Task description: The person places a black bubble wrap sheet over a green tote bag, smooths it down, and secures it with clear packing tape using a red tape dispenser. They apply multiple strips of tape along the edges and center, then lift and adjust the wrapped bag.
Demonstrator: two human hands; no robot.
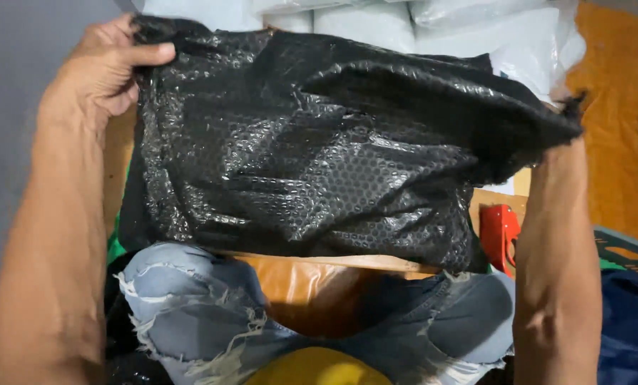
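Observation:
A sheet of black bubble wrap is stretched out in front of me, hanging down over my lap. My left hand pinches its top left corner between thumb and fingers. My right hand holds the top right corner, and the wrap hides most of that hand. Below the sheet I see my knees in torn light-blue jeans and a brown wooden board under the wrap's lower edge.
White plastic-wrapped bundles are stacked at the back. An orange cloth lies at the right. A red tape dispenser stands at the right of the board, with a dark crate beyond it. A yellow object sits at the bottom.

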